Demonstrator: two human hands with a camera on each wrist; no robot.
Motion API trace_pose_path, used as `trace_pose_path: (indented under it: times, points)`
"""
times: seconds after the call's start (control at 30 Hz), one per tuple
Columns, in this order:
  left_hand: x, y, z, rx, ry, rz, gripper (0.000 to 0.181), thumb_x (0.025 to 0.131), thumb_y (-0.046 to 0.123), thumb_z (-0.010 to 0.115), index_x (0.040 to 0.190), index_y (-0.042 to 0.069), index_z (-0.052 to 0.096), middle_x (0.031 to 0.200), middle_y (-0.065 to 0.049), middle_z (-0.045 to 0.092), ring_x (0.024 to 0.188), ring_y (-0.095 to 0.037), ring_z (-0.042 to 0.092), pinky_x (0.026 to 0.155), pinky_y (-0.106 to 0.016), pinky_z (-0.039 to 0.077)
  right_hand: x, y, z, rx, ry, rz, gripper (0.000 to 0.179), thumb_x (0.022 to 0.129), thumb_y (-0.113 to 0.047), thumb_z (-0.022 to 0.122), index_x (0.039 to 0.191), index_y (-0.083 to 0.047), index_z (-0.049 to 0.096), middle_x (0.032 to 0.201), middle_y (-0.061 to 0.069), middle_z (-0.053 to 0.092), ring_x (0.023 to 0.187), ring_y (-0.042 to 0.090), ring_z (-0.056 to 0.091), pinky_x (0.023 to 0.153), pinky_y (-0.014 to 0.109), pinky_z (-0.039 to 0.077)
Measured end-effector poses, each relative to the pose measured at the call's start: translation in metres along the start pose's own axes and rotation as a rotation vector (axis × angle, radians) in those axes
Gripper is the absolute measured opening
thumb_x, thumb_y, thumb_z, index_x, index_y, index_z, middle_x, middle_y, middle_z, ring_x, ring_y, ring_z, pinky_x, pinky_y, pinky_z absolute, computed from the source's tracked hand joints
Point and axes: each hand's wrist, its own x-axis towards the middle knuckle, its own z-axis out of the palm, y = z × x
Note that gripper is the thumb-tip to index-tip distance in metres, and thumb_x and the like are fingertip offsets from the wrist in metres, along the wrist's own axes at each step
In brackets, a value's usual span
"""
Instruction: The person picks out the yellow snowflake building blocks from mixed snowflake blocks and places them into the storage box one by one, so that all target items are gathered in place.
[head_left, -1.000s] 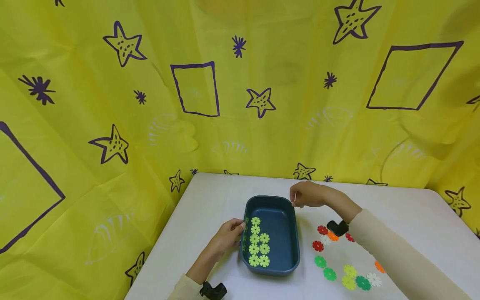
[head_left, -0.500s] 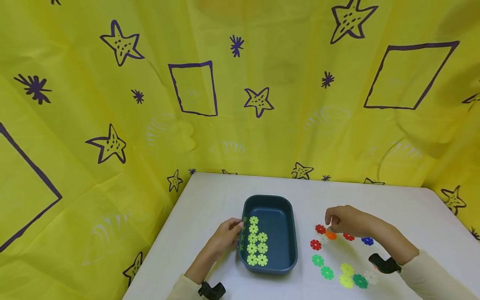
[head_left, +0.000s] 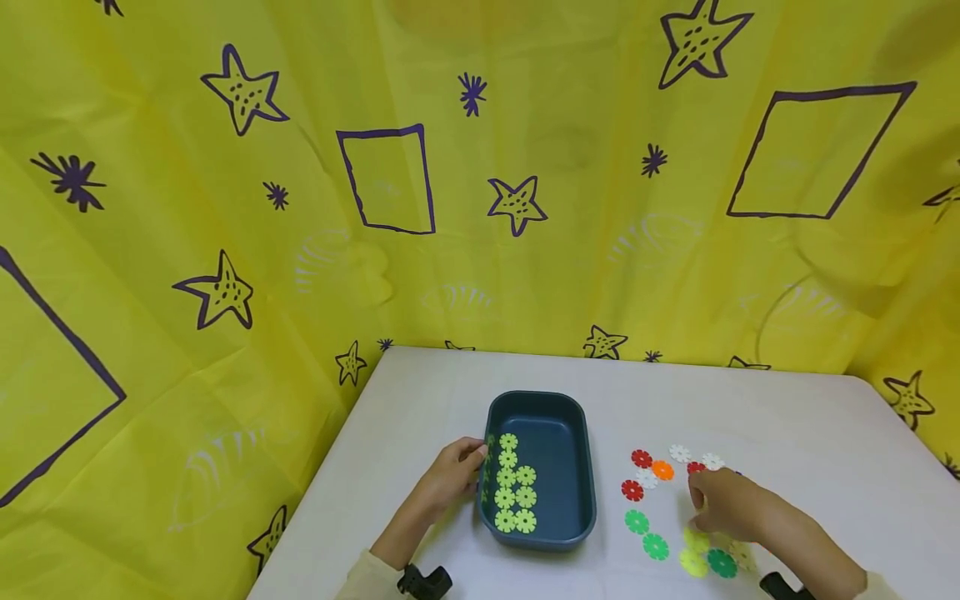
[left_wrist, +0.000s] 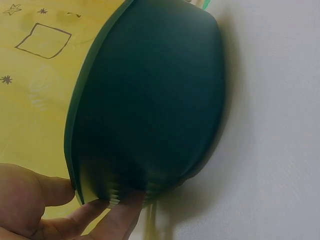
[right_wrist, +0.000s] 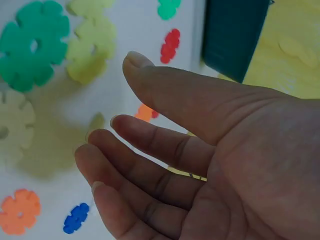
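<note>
A dark blue rectangular bin (head_left: 558,467) stands on the table. Inside, along its left side, lie several light yellow flower-shaped discs (head_left: 505,497) in two columns. My left hand (head_left: 452,473) pinches the bin's left wall, thumb on the rim and fingers against the outside in the left wrist view. My right hand (head_left: 726,504) hovers over the loose discs with relaxed fingers, holding nothing. Nearest below it are yellow discs (head_left: 693,562), a dark green disc (head_left: 722,562) and a pale disc (right_wrist: 15,127). The hand partly covers a red disc (head_left: 696,468).
Right of the bin lie more discs: red (head_left: 632,490), orange (head_left: 663,471), white (head_left: 679,452) and green (head_left: 656,547). A blue disc (right_wrist: 76,218) and another orange disc (right_wrist: 20,211) show in the right wrist view. A yellow patterned curtain (head_left: 450,275) hangs behind the white table (head_left: 435,383).
My right hand has moved from the bin's far right corner rightward and nearer over the discs. The small white thing in its fingers is gone. My left hand stays on the bin.
</note>
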Motion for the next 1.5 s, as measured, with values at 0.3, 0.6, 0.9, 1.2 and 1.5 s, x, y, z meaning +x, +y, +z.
trace_pose_path:
  times: [0.3, 0.6, 0.9, 1.2, 1.5]
  points:
    - [0.0, -0.001, 0.0, 0.006, 0.001, 0.0, 0.043, 0.112, 0.027, 0.055, 0.141, -0.005, 0.057, 0.141, -0.021, 0.06, 0.122, -0.029, 0.061, 0.098, -0.047, 0.06, -0.003, -0.005, 0.023, 0.03, 0.018, 0.053, 0.036, 0.081, -0.015, 0.09, 0.086, -0.01, 0.055, 0.078, 0.003, 0.056, 0.073, 0.019, 0.052, 0.065, 0.034, 0.047]
    - [-0.001, 0.001, 0.0, 0.014, 0.004, -0.003, 0.044, 0.112, 0.028, 0.055, 0.142, -0.004, 0.057, 0.143, -0.021, 0.059, 0.124, -0.03, 0.061, 0.098, -0.047, 0.06, -0.008, -0.01, 0.025, 0.02, 0.019, 0.044, 0.031, 0.085, -0.01, 0.086, 0.088, -0.01, 0.055, 0.079, 0.003, 0.055, 0.073, 0.018, 0.052, 0.065, 0.032, 0.047]
    - [0.0, 0.0, 0.0, 0.011, 0.011, -0.011, 0.044, 0.112, 0.028, 0.054, 0.142, -0.003, 0.057, 0.142, -0.021, 0.06, 0.12, -0.028, 0.062, 0.097, -0.045, 0.061, -0.001, -0.001, 0.018, 0.074, -0.026, 0.031, 0.025, 0.088, -0.006, 0.083, 0.089, -0.009, 0.058, 0.081, 0.004, 0.056, 0.078, 0.02, 0.052, 0.069, 0.035, 0.048]
    - [0.0, 0.0, 0.0, -0.006, 0.004, 0.006, 0.042, 0.112, 0.025, 0.053, 0.142, -0.005, 0.056, 0.141, -0.021, 0.06, 0.121, -0.028, 0.061, 0.093, -0.043, 0.061, 0.005, 0.01, 0.01, 0.125, -0.023, -0.153, 0.015, 0.094, -0.004, 0.074, 0.088, -0.013, 0.064, 0.082, -0.002, 0.058, 0.077, 0.016, 0.051, 0.067, 0.026, 0.044]
    - [0.0, 0.001, 0.0, -0.024, -0.01, 0.015, 0.042, 0.112, 0.024, 0.053, 0.14, -0.006, 0.056, 0.139, -0.021, 0.061, 0.12, -0.027, 0.062, 0.093, -0.041, 0.061, 0.014, 0.018, 0.003, 0.154, -0.025, -0.302, 0.012, 0.095, -0.005, 0.073, 0.09, -0.011, 0.065, 0.085, -0.003, 0.059, 0.076, 0.008, 0.049, 0.067, 0.024, 0.043]
